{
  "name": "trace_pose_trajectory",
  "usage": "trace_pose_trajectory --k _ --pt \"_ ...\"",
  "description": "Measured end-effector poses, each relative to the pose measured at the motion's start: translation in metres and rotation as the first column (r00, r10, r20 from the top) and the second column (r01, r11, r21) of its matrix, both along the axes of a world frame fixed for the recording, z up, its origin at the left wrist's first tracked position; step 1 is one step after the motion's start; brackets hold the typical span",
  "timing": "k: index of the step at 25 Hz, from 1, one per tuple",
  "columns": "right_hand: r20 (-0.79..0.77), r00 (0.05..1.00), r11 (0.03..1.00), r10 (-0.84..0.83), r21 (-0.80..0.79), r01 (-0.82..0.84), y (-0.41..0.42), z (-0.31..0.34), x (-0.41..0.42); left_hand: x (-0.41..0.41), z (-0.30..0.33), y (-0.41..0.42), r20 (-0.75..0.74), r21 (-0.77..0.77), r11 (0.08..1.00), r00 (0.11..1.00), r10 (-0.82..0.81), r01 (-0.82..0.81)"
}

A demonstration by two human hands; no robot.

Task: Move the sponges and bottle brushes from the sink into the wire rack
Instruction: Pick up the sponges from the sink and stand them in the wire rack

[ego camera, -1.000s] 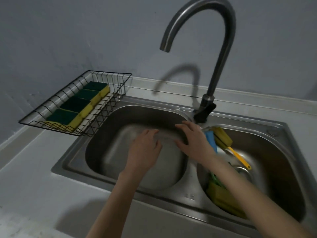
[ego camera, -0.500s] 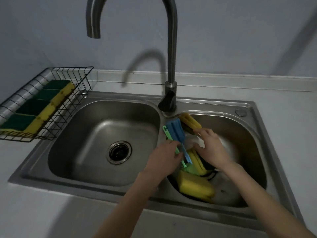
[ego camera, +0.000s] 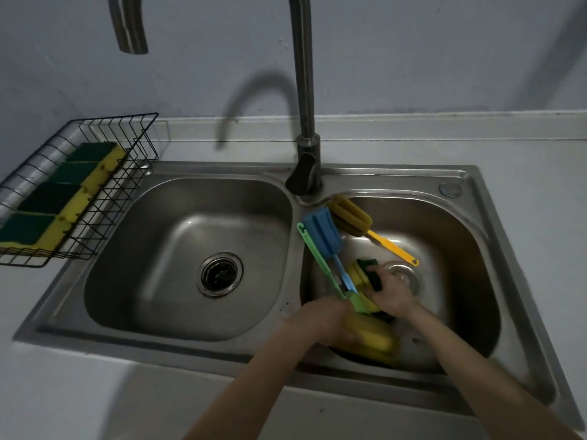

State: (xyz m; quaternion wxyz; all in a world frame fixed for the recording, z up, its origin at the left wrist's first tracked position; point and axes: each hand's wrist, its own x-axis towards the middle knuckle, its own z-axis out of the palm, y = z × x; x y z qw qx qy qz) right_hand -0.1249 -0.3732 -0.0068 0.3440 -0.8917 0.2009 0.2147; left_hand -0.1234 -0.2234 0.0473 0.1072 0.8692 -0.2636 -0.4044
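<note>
Counting four sponges [ego camera: 47, 204] in my wire rack [ego camera: 95, 223], three bottle brushes [ego camera: 322, 235] in the right basin [ego camera: 460, 249]; left hand [ego camera: 324, 319] grip unclear, right hand [ego camera: 392, 290] pinching a sponge [ego camera: 368, 269].

Both hands [ego camera: 320, 319] [ego camera: 392, 292] reach downward, fingers [ego camera: 379, 269] curled.

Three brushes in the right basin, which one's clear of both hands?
The yellow-handled brush, lying toward the basin's back, head near the faucet base. The blue brush and green brush run down to the hands.
</note>
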Motion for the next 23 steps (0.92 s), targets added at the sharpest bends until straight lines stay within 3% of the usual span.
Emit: trace_pose_trajectory --k 3,8,12,23 --pt "-0.02 1.0 1.0 -0.004 0.009 0.004 -0.001 -0.004 0.0 -0.003 -0.003 0.001 -0.012 -0.05 0.999 1.0 -0.001 0.0" --pt "-0.099 0.995 0.999 0.005 -0.053 -0.01 -0.006 -0.007 -0.006 -0.006 -0.006 0.0 0.013 0.007 1.0 1.0 0.01 -0.01" --pt "-0.128 0.99 0.998 -0.063 0.011 0.065 -0.003 -0.003 -0.007 -0.008 -0.004 0.002 0.029 -0.015 0.999 0.999 0.033 -0.032" --pt "0.219 0.931 0.956 -0.293 0.088 0.28 0.016 0.036 0.007 0.013 0.037 0.034 0.163 -0.226 0.955 0.959 0.232 -0.193"
